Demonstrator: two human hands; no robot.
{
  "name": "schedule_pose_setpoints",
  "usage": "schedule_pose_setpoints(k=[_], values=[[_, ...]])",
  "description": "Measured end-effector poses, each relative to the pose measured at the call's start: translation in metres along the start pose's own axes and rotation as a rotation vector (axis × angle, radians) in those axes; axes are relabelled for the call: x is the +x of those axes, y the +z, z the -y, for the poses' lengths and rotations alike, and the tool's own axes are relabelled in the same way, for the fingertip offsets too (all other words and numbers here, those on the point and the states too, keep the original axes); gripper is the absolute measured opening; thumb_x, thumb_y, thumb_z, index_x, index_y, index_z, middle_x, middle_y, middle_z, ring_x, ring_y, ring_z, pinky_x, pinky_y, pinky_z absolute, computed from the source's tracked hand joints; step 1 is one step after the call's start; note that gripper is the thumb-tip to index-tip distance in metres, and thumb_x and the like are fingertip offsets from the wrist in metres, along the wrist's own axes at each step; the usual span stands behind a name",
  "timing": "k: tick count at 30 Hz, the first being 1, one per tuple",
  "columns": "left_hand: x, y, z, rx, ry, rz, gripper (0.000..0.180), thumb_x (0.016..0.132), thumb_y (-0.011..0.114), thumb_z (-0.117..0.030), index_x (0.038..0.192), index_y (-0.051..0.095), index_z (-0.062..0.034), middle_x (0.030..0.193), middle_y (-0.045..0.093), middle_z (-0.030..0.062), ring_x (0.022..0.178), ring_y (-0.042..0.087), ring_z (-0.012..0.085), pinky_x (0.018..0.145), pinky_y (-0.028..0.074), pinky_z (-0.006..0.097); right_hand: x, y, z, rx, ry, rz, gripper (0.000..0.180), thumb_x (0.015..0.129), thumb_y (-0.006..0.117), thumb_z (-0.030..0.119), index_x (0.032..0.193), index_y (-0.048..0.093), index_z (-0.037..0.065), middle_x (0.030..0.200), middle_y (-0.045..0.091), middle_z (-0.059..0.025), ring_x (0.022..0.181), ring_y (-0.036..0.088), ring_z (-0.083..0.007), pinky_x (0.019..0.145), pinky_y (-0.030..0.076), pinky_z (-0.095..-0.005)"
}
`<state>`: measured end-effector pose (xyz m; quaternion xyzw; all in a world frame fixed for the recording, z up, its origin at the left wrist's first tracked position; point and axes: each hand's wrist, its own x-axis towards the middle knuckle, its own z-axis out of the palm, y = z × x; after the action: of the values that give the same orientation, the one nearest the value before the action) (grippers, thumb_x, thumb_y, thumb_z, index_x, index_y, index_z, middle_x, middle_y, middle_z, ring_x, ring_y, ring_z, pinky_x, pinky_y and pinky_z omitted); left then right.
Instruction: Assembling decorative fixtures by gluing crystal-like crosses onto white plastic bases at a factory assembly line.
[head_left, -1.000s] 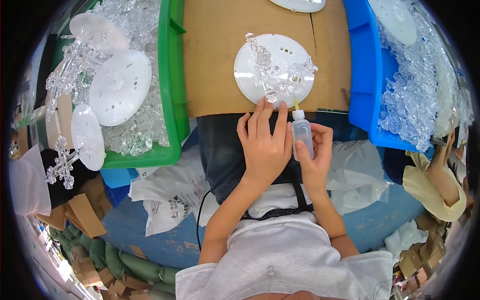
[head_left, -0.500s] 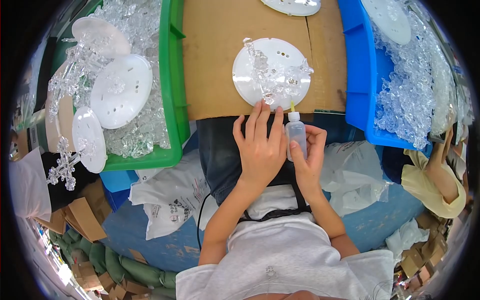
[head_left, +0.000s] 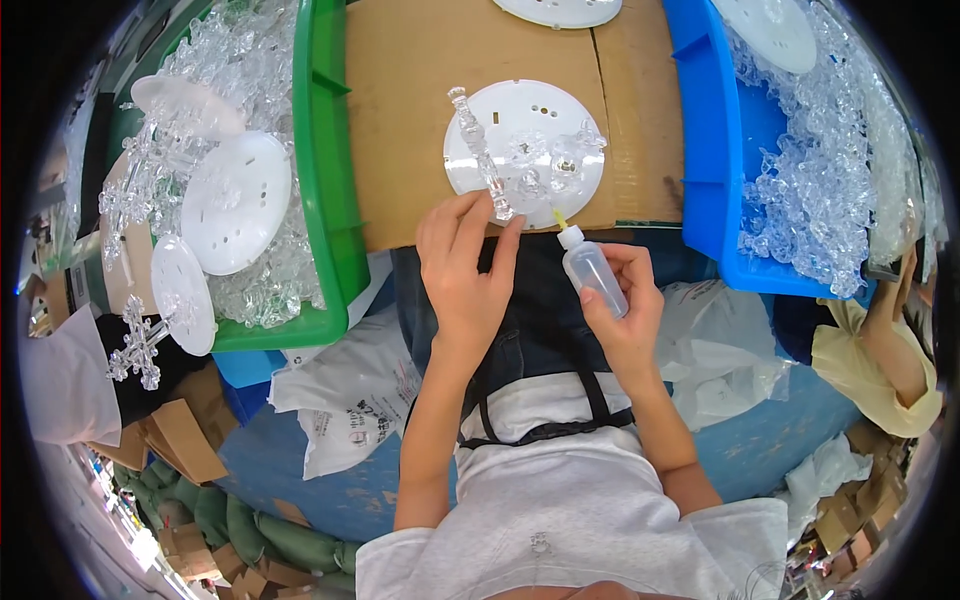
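Observation:
A clear ornamental plastic rod slants across the left side of a round white disc on the cardboard. My left hand pinches the rod's near end between thumb and fingertips, at the disc's near edge. Other clear plastic pieces lie on the disc, their shapes hard to make out. My right hand is wrapped round a translucent squeeze bottle with a white cap. Its thin yellow nozzle points up and left, close to the disc's near rim.
A green bin on the left holds clear plastic parts, with white discs on top. To the right stands a blue bin of similar parts. Another white disc lies at the far edge. Plastic bags hang below.
My left hand has moved left and now pinches the rod, which stands out more steeply along the disc's left. The bottle has tilted leftward in my right hand. The whole view shifted slightly.

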<state>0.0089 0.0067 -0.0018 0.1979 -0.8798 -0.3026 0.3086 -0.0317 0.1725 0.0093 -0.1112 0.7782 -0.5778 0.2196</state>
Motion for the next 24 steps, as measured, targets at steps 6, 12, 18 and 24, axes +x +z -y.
schedule_pose_setpoints(k=[6, 12, 18, 24], values=[[0.01, 0.003, -0.01, -0.083, -0.107, 0.032, 0.034, 0.071, 0.076, -0.003, 0.104, 0.067, -0.0041, 0.099, 0.064, 0.0084, 0.09, 0.06, 0.0242, 0.08, 0.046, 0.033, 0.004, -0.002, 0.0, 0.0, 0.003, -0.032, 0.039, 0.071, 0.068, 0.012, 0.106, 0.054, 0.003, 0.08, 0.059, -0.007, 0.067, 0.054, -0.0146, 0.065, 0.046, -0.0264], [0.012, 0.005, -0.005, -0.084, -0.124, 0.024, 0.032, 0.068, 0.078, -0.007, 0.099, 0.07, -0.0091, 0.092, 0.062, 0.0052, 0.087, 0.057, 0.0235, 0.078, 0.044, 0.032, 0.007, -0.006, 0.0, 0.019, -0.01, -0.003, 0.038, 0.071, 0.068, 0.011, 0.106, 0.055, 0.003, 0.08, 0.059, -0.0072, 0.068, 0.055, -0.015, 0.066, 0.047, -0.0265], [0.011, 0.006, -0.004, -0.084, -0.124, 0.014, 0.032, 0.068, 0.078, -0.006, 0.099, 0.07, -0.0086, 0.092, 0.063, 0.0057, 0.088, 0.057, 0.0241, 0.08, 0.043, 0.033, 0.01, -0.007, -0.006, 0.054, -0.032, 0.003, 0.037, 0.071, 0.067, 0.01, 0.105, 0.055, 0.003, 0.078, 0.059, -0.0066, 0.067, 0.055, -0.0132, 0.065, 0.046, -0.0255], [0.01, 0.007, -0.003, -0.098, -0.13, 0.006, 0.032, 0.068, 0.078, -0.006, 0.099, 0.07, -0.0082, 0.091, 0.064, 0.0058, 0.088, 0.057, 0.0241, 0.081, 0.043, 0.033, 0.008, -0.006, -0.007, 0.081, -0.022, 0.009, 0.035, 0.071, 0.066, 0.009, 0.104, 0.054, 0.003, 0.078, 0.059, -0.0062, 0.067, 0.055, -0.0119, 0.064, 0.046, -0.0246]])
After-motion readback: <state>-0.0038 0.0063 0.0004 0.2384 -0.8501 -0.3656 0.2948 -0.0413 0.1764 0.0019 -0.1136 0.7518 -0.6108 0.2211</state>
